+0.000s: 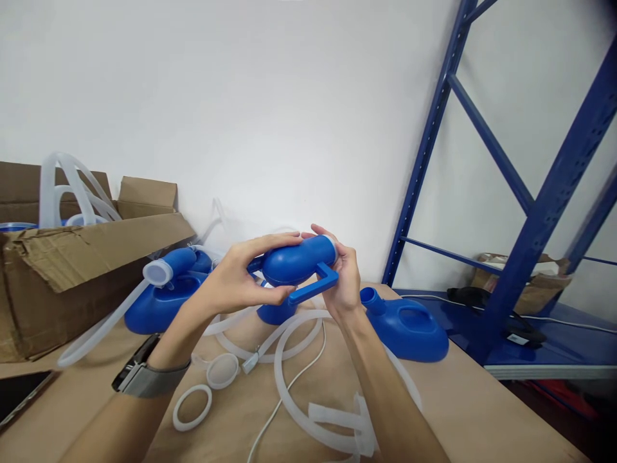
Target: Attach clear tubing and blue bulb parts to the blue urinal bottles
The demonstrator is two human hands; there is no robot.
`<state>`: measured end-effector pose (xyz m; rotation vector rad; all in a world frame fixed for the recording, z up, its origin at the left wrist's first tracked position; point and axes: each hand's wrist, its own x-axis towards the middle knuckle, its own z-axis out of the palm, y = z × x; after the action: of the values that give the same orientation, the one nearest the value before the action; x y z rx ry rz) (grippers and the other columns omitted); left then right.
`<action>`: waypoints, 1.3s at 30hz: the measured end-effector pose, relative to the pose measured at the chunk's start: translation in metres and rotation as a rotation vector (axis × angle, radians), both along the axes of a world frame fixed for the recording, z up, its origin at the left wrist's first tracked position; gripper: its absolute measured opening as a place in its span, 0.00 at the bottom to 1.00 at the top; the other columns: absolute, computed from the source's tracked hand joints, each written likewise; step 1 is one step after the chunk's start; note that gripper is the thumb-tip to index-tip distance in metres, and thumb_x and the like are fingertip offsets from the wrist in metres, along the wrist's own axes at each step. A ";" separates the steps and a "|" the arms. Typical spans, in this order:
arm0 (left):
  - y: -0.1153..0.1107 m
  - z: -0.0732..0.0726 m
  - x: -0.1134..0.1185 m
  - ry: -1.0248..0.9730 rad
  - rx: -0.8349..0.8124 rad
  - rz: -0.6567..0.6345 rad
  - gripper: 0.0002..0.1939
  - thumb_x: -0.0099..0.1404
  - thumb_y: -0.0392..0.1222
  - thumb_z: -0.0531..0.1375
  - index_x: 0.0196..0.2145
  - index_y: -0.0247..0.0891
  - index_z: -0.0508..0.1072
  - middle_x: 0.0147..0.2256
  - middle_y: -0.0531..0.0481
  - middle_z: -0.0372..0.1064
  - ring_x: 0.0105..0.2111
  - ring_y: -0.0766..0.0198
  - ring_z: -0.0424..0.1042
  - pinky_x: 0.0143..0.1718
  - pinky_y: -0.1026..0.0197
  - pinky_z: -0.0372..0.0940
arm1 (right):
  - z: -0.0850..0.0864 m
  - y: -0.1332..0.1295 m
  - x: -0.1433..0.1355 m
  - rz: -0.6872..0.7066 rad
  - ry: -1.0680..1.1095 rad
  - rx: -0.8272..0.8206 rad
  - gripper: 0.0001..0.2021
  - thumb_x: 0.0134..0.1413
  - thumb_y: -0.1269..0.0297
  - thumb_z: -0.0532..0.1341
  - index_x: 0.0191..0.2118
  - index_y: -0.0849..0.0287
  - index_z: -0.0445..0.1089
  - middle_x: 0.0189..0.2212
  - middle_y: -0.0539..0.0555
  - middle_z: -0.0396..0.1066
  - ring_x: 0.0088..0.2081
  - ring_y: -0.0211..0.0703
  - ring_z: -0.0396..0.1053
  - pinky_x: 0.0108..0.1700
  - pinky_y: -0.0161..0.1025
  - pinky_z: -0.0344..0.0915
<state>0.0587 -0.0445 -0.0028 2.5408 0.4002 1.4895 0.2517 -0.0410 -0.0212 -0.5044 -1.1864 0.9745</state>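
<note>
Both hands hold a blue plastic receptacle with a handle (289,260) in the air above the table. Its rounded body lies sideways, and a white rim shows at its right end. My left hand (245,276) grips the left end, thumb below and fingers over the top. Around the white-rimmed end curls my right hand (344,276), with its fingers partly hidden behind the piece. Below lie coiled clear hoses (284,366), a white ring (192,408) and a translucent round cap (223,371). Behind and under the held piece stands another blue part (277,313), partly covered.
A blue jug (409,331) with an open neck stands right. At left, a blue bottle (154,305) with a capped hose sits beside a cardboard box (62,289) containing hoses. A dark flat device (22,392) lies front left. Blue metal shelving (525,257) rises at right.
</note>
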 end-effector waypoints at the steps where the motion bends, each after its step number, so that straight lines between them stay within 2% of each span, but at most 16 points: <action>1: 0.001 -0.001 -0.001 0.036 -0.002 0.014 0.34 0.57 0.40 0.71 0.61 0.45 0.72 0.60 0.43 0.72 0.59 0.45 0.71 0.59 0.45 0.69 | -0.001 -0.001 -0.001 -0.013 -0.019 0.016 0.24 0.62 0.50 0.49 0.55 0.54 0.71 0.51 0.55 0.77 0.55 0.53 0.71 0.56 0.48 0.69; 5: 0.003 -0.007 0.002 0.123 0.117 0.097 0.40 0.58 0.42 0.70 0.67 0.48 0.65 0.59 0.43 0.73 0.55 0.46 0.75 0.55 0.47 0.71 | 0.001 -0.010 -0.006 -0.115 -0.134 0.151 0.20 0.66 0.52 0.50 0.50 0.53 0.74 0.51 0.53 0.76 0.57 0.51 0.69 0.60 0.46 0.64; 8: 0.004 -0.011 0.008 0.098 0.179 0.088 0.42 0.58 0.43 0.69 0.68 0.48 0.63 0.58 0.42 0.74 0.54 0.46 0.76 0.53 0.48 0.71 | 0.004 -0.015 -0.003 -0.175 -0.215 0.188 0.19 0.67 0.52 0.51 0.49 0.53 0.75 0.50 0.53 0.76 0.57 0.52 0.69 0.61 0.47 0.64; 14: 0.002 -0.009 0.007 0.144 0.177 0.137 0.41 0.58 0.42 0.68 0.68 0.48 0.63 0.58 0.43 0.73 0.53 0.47 0.76 0.52 0.50 0.72 | 0.002 -0.008 0.009 -0.072 -0.314 0.150 0.21 0.67 0.48 0.52 0.54 0.49 0.73 0.53 0.53 0.75 0.58 0.51 0.69 0.61 0.47 0.65; 17: -0.003 -0.002 -0.002 0.236 0.151 0.225 0.41 0.59 0.42 0.68 0.68 0.48 0.62 0.58 0.44 0.73 0.52 0.49 0.76 0.52 0.52 0.72 | 0.000 -0.007 0.009 0.001 -0.344 0.128 0.23 0.66 0.43 0.54 0.59 0.47 0.71 0.60 0.52 0.70 0.62 0.51 0.65 0.63 0.49 0.63; 20: -0.007 0.008 -0.019 0.250 0.152 0.260 0.40 0.60 0.46 0.69 0.68 0.45 0.63 0.60 0.45 0.71 0.55 0.50 0.74 0.57 0.52 0.69 | 0.002 -0.012 0.008 0.042 -0.298 0.114 0.26 0.64 0.39 0.56 0.63 0.41 0.66 0.65 0.50 0.65 0.64 0.50 0.64 0.62 0.50 0.64; 23: -0.008 0.018 -0.041 0.059 0.158 0.320 0.39 0.62 0.49 0.69 0.67 0.39 0.63 0.65 0.44 0.65 0.61 0.49 0.68 0.63 0.51 0.63 | 0.007 -0.014 0.009 0.035 -0.217 0.093 0.23 0.65 0.40 0.55 0.59 0.42 0.69 0.58 0.51 0.72 0.55 0.49 0.73 0.53 0.48 0.70; 24: -0.008 0.020 -0.048 -0.016 0.156 0.349 0.40 0.62 0.49 0.70 0.67 0.38 0.63 0.66 0.44 0.64 0.61 0.49 0.67 0.64 0.51 0.62 | 0.009 -0.013 0.009 0.051 -0.260 0.079 0.21 0.66 0.42 0.54 0.55 0.46 0.72 0.52 0.52 0.75 0.49 0.48 0.76 0.49 0.47 0.72; 26: -0.007 0.022 -0.062 -0.127 0.143 0.391 0.42 0.60 0.48 0.72 0.67 0.38 0.62 0.64 0.46 0.65 0.59 0.51 0.69 0.62 0.54 0.65 | 0.007 -0.011 0.008 0.137 -0.507 0.069 0.20 0.68 0.47 0.53 0.44 0.54 0.77 0.39 0.53 0.79 0.39 0.46 0.77 0.43 0.43 0.72; 28: -0.007 0.023 -0.070 -0.178 0.108 0.412 0.45 0.58 0.47 0.73 0.68 0.39 0.60 0.61 0.46 0.68 0.55 0.54 0.71 0.57 0.57 0.68 | -0.003 -0.010 -0.001 0.258 -0.911 0.130 0.18 0.68 0.51 0.54 0.40 0.56 0.78 0.34 0.54 0.79 0.36 0.46 0.77 0.40 0.42 0.72; 30: -0.007 0.023 -0.074 -0.169 0.057 0.419 0.48 0.57 0.47 0.73 0.69 0.39 0.58 0.58 0.46 0.70 0.51 0.56 0.73 0.53 0.57 0.71 | -0.024 -0.010 -0.018 0.346 -1.314 0.255 0.15 0.67 0.54 0.57 0.46 0.55 0.78 0.39 0.55 0.81 0.40 0.50 0.77 0.42 0.44 0.72; 32: -0.008 0.023 -0.072 -0.105 0.014 0.440 0.48 0.58 0.47 0.73 0.69 0.38 0.57 0.58 0.44 0.68 0.49 0.56 0.73 0.51 0.55 0.71 | -0.053 -0.012 -0.043 0.380 -1.571 0.342 0.15 0.65 0.57 0.60 0.52 0.56 0.77 0.45 0.59 0.80 0.45 0.57 0.77 0.46 0.50 0.72; 34: -0.010 0.024 -0.067 -0.016 0.000 0.480 0.45 0.58 0.50 0.71 0.67 0.35 0.59 0.60 0.40 0.64 0.51 0.53 0.72 0.52 0.53 0.71 | -0.085 -0.014 -0.067 0.348 -1.668 0.479 0.20 0.62 0.59 0.64 0.59 0.55 0.72 0.58 0.63 0.73 0.57 0.64 0.71 0.54 0.57 0.70; 36: -0.012 0.026 -0.060 0.101 -0.007 0.519 0.41 0.59 0.53 0.70 0.64 0.34 0.62 0.60 0.39 0.63 0.53 0.49 0.70 0.54 0.50 0.69 | -0.111 -0.015 -0.084 0.243 -1.718 0.577 0.23 0.63 0.65 0.63 0.63 0.56 0.68 0.68 0.65 0.59 0.67 0.66 0.59 0.63 0.62 0.62; 37: -0.013 0.026 -0.057 0.172 -0.015 0.527 0.39 0.59 0.55 0.69 0.62 0.34 0.64 0.59 0.39 0.65 0.53 0.49 0.70 0.55 0.49 0.69 | -0.119 -0.015 -0.089 0.227 -1.755 0.592 0.22 0.65 0.66 0.60 0.63 0.57 0.67 0.69 0.65 0.57 0.69 0.65 0.56 0.64 0.63 0.61; 39: -0.014 0.027 -0.052 0.316 -0.040 0.514 0.35 0.60 0.58 0.67 0.59 0.38 0.67 0.56 0.42 0.69 0.51 0.48 0.71 0.53 0.49 0.70 | -0.127 -0.015 -0.092 0.220 -1.818 0.566 0.20 0.69 0.67 0.54 0.64 0.55 0.65 0.67 0.64 0.61 0.67 0.62 0.59 0.61 0.62 0.65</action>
<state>0.0066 -0.0582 0.0243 2.7758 1.1900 1.1778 0.1596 -0.0555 -0.1480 -0.7896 -3.0429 0.0383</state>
